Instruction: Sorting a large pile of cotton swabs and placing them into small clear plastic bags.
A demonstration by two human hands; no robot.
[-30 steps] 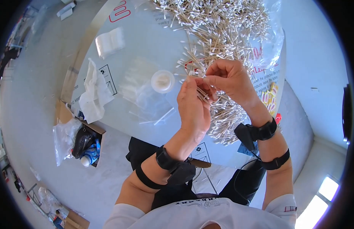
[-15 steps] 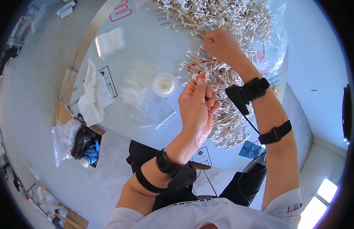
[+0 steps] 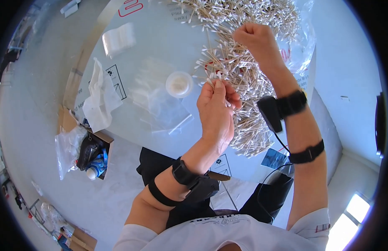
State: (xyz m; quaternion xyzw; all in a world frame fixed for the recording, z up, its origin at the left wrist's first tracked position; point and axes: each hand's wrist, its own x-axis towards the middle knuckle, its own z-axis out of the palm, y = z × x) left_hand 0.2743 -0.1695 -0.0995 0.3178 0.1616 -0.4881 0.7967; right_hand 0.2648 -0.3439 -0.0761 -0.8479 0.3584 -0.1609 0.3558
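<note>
A large loose heap of cotton swabs, with white tips and pale wooden sticks, spreads over the table's right half. My left hand is closed on a few cotton swabs at the heap's left edge; their white tips show above the thumb. Over the upper part of the heap, my right hand is closed with its fingers curled under, and whatever they may hold is hidden. Left of my left hand stands a round, whitish translucent tub whose contents I cannot make out.
Clear plastic bags lie left of the tub. Farther left are a white packet and a crumpled white sheet. A clear plastic sheet borders the heap. Below the table's left edge sits a cardboard box with bags and a bottle.
My right hand has moved to the right and slightly farther away over the heap. My left hand stays nearly in place, still closed on swabs. The whole view has shifted a little.
</note>
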